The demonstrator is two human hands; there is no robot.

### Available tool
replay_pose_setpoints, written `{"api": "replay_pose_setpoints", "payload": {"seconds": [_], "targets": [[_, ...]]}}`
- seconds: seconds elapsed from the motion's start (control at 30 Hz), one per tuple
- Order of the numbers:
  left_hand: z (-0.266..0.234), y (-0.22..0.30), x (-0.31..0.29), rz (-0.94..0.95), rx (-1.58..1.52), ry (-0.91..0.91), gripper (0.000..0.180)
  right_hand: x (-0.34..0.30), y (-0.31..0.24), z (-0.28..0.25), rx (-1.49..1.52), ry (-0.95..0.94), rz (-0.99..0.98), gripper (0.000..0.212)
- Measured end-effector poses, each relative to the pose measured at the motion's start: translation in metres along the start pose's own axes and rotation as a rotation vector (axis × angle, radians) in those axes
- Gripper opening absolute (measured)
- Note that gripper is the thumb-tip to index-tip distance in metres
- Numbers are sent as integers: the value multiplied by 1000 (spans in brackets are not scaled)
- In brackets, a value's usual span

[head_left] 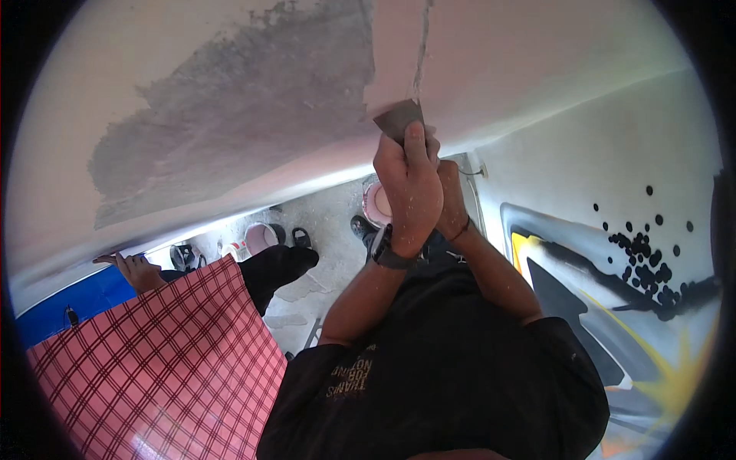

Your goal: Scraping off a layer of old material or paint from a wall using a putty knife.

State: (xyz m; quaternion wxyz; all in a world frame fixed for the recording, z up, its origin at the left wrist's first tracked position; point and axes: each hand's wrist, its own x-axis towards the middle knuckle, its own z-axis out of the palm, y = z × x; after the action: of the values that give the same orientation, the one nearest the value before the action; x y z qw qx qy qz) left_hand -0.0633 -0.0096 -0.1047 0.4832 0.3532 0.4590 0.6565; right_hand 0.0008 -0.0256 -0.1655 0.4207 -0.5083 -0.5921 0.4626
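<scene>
My left hand [414,184], with a dark watch on its wrist, is closed round a scraper [395,119]. Its flat grey blade lies against the pale wall [521,69], just below a vertical crack [421,50]. The left thumb presses on the blade. Partly hidden behind the left hand is my right hand [451,195], with a thin bracelet at the wrist. Its fingers are mostly covered, so what they hold does not show. A large rough grey patch [253,100] spreads over the wall to the left of the blade.
A pinkish bucket [376,205] stands on the floor below my hands. Another bucket [262,237] is farther left, near black shoes [301,237]. Another person's hand [139,273] is by the wall at left, beside pink checked material [169,360]. A painted wall [598,153] rises at right.
</scene>
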Motion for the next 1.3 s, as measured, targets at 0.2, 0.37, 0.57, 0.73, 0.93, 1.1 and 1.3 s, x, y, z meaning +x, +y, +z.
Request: {"api": "replay_pose_setpoints", "payload": {"seconds": [0.2,0.37,0.57,0.73,0.93,1.1,1.3], "targets": [[1,11,-6,14,-32,3,23,-3,-15,-9,-107,-56,-56,17],[4,19,4,-11,-88,-12,26,3,-23,-14,-60,-58,21,18],[-1,12,0,-44,-138,24,28,3,-24,-14,-176,-51,7,18],[-2,17,-3,-93,-136,17,29,-3,-25,-16,-65,-65,35,16],[1,19,0,-77,-128,26,30,2,-29,-16,-7,-42,-21,18],[3,13,3,-46,-100,45,30,9,-16,-13,7,-49,-22,18],[5,9,5,-7,-64,42,30,14,-9,-11,-29,-43,-99,18]]}}
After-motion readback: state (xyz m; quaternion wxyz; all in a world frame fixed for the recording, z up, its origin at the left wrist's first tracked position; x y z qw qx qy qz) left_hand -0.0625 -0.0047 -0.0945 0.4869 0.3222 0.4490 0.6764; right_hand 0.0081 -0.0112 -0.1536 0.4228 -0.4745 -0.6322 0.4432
